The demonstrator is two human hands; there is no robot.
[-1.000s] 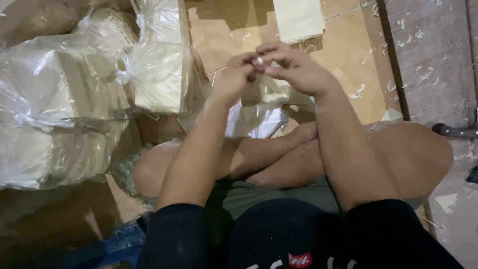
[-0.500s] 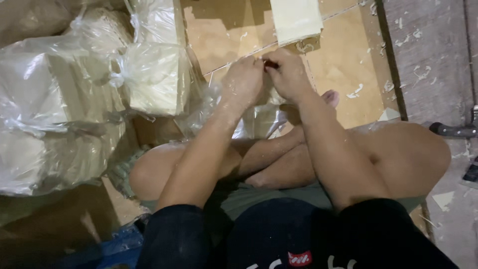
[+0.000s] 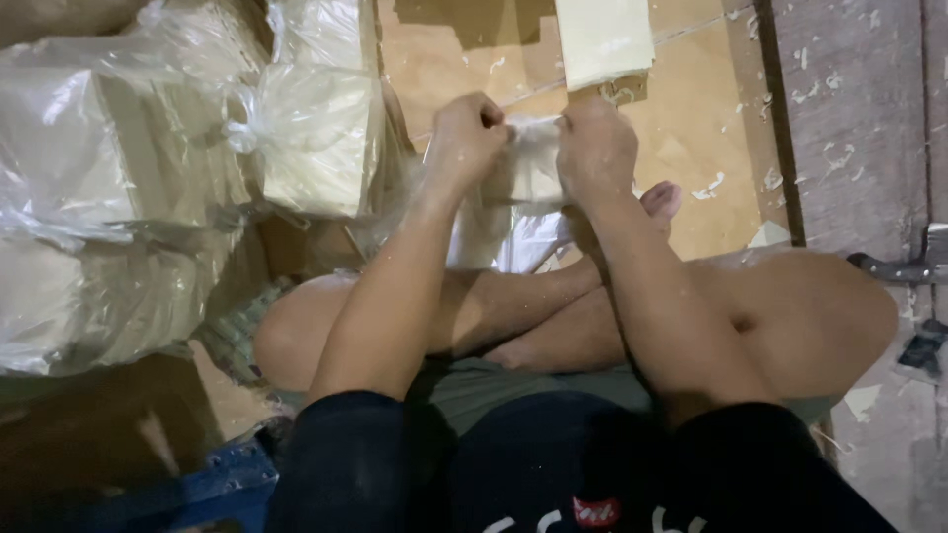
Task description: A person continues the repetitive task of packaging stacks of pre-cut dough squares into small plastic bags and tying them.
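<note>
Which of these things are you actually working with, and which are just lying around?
In hand:
left hand and right hand, both gripping the clear plastic bag of pale sheets

Lying about:
tied bag of the same sheets
big filled bags at left
pale stack on the cardboard floor

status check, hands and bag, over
Left hand and right hand both gripping bag. Bagged stacks close at left, apart.

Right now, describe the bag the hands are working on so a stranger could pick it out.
Above the crossed legs, on the tan floor, both hands grip one small clear plastic bag of pale blocks. Unlike the tied bags piled to the left, it sits pinched between the left hand and right hand.
</note>
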